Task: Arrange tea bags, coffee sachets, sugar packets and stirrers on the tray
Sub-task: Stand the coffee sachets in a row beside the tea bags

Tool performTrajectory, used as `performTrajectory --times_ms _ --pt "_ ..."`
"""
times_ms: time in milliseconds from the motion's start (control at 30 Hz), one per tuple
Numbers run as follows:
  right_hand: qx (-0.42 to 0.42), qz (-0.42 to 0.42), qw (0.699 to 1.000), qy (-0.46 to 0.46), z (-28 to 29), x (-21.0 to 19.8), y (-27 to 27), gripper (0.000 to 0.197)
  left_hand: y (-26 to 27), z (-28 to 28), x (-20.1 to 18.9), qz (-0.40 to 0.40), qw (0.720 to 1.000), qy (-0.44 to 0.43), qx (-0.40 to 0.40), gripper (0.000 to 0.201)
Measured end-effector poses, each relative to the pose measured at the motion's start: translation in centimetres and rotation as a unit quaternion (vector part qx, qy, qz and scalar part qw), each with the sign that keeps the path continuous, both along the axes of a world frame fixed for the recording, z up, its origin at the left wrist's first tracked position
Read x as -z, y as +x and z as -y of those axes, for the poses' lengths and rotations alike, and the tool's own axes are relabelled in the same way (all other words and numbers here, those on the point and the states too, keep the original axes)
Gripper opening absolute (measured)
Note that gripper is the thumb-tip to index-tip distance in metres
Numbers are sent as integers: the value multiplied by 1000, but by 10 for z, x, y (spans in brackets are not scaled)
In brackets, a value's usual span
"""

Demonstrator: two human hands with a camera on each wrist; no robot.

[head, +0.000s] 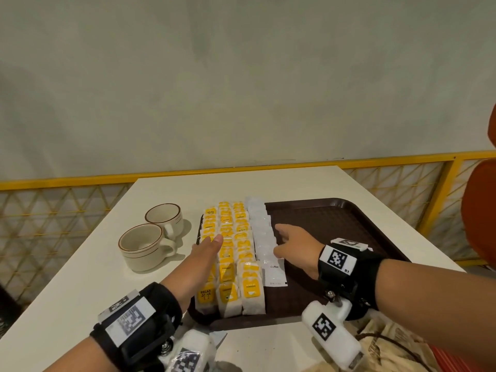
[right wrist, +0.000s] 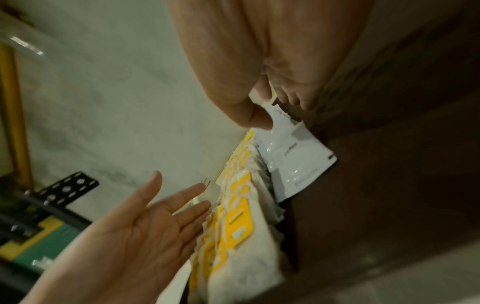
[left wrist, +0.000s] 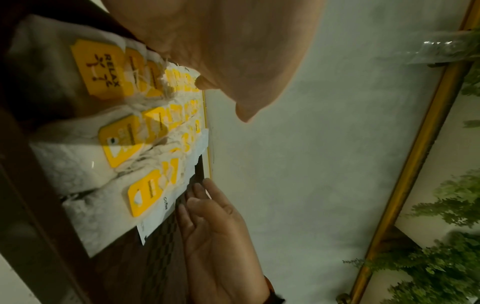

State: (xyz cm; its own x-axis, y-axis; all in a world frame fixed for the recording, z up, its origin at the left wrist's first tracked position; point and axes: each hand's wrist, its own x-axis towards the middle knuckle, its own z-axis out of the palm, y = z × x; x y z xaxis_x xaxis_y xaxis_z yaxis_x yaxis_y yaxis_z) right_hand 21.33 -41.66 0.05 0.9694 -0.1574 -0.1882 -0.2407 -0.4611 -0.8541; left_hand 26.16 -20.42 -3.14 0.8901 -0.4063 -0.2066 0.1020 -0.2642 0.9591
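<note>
white coffee sachets (head: 264,237) row runs front-to-back.

My head view is evenly lit, with soft shadows beside the cups (head: 150,234). Both wrist views look dim, blurred and edge-warped

A white table (head: 241,183) is set against a pale plaster wall (head: 241,76), which is bordered by a yellow-framed lattice railing (head: 67,210) along its base.
</note>
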Motion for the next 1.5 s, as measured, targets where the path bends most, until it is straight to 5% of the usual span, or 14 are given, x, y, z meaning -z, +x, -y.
performTrajectory --times_ms 133,233,700,833,967,1100,1233,1367,1500 --pt "-82 -8 976 -201 9 1 -9 55 1 -1 2 -2 1000 1 -1 115" --pt "-141 -14 954 -265 9 -1 -11 49 -3 0 -3 1 1000 12 -3 114" --pt "-113 24 960 -255 11 7 8 55 -6 -1 -8 -7 1000 21 0 113" --pt "-102 22 966 -236 13 4 8 57 -13 -1 -20 -14 999 26 -16 98" --pt "-58 63 980 -181 11 -12 -6 52 -32 -15 -47 7 999 5 -34 42" --pt "-155 112 972 -133 -18 -35 -43 29 -55 -62 -66 114 978 170 35 17" --pt "-347 50 906 -237 -63 -27 -80 33 -75 -105 -55 146 887 413 148 30" --pt "-393 56 860 -320 -100 -11 -89 58 -81 -115 -42 163 854 477 132 61" --pt "-403 35 843 -354 -124 -4 -87 52 -68 -113 -28 174 864 461 100 58"
